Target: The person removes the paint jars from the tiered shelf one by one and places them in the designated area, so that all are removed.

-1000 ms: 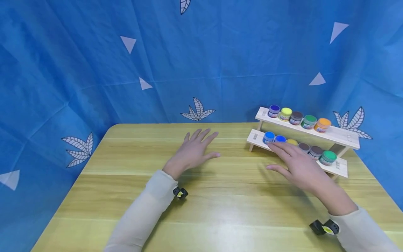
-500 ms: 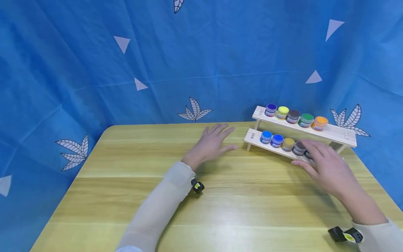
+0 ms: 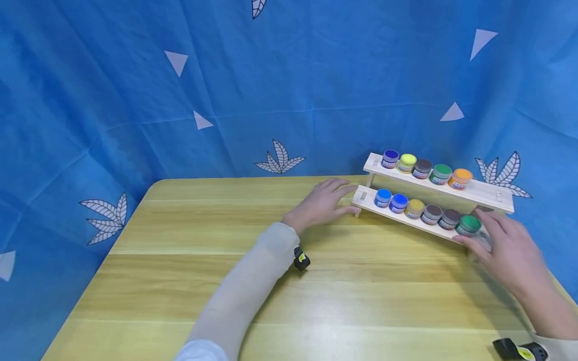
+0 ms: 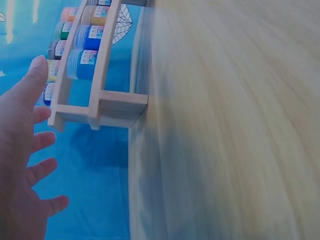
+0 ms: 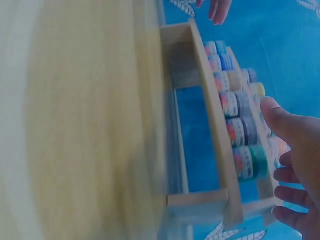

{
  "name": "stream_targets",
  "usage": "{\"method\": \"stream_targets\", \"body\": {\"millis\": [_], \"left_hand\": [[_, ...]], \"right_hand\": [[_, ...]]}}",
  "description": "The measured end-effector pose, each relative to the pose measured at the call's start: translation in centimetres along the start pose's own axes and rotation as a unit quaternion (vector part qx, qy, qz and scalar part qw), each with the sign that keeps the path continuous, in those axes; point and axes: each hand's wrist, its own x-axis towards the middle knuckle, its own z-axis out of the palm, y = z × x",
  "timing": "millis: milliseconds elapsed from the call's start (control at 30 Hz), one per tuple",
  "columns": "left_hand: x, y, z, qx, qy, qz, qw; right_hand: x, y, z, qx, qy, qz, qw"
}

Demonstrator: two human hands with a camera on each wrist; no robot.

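A two-tier wooden rack holds small paint jars with coloured lids. My left hand reaches to the left end of the lower tier, fingers spread and thumb apart, close to the light blue jar. At the opposite end is my right hand, its thumb and fingers parted around the right end of the lower tier, beside the green jar. In the left wrist view the left hand has nothing in its grasp. The right wrist view shows the right hand with fingers extended alongside the rack.
The upper tier bears several more jars, ending with an orange jar on the right. Beneath the rack is a wood-grain table. A blue curtain with leaf and triangle prints hangs behind the table.
My left hand has moved right to the rack's left end. The right hand has moved right from above the lower jars to the right end, uncovering them. The jars keep their places.
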Motion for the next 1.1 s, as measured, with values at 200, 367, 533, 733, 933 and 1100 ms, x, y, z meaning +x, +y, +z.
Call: {"method": "stream_targets", "body": {"millis": [200, 367, 533, 733, 933, 1100], "left_hand": [[1.5, 0.6, 0.4, -0.003, -0.018, 0.008, 0.9998], [2.4, 0.7, 0.8, -0.008, -0.024, 0.006, 0.9997], [3.0, 0.8, 1.5, -0.021, -0.032, 0.000, 0.9992], [3.7, 1.3, 2.3, -0.024, -0.049, 0.002, 0.9985], [4.4, 1.9, 2.8, -0.023, -0.061, 0.012, 0.9978], [4.8, 1.9, 3.0, -0.009, -0.065, 0.019, 0.9977]], "right_hand": [[-0.8, 1.2, 0.2, -0.017, -0.015, 0.023, 0.999], [-0.8, 1.9, 0.5, -0.019, -0.024, 0.032, 0.999], [-0.8, 2.3, 0.9, -0.007, -0.038, 0.038, 0.999], [-1.2, 2.7, 1.1, -0.007, -0.080, 0.071, 0.994], [-1.5, 3.2, 1.3, -0.019, -0.091, 0.078, 0.993], [-1.5, 3.4, 1.4, -0.039, -0.106, 0.072, 0.991]]}}
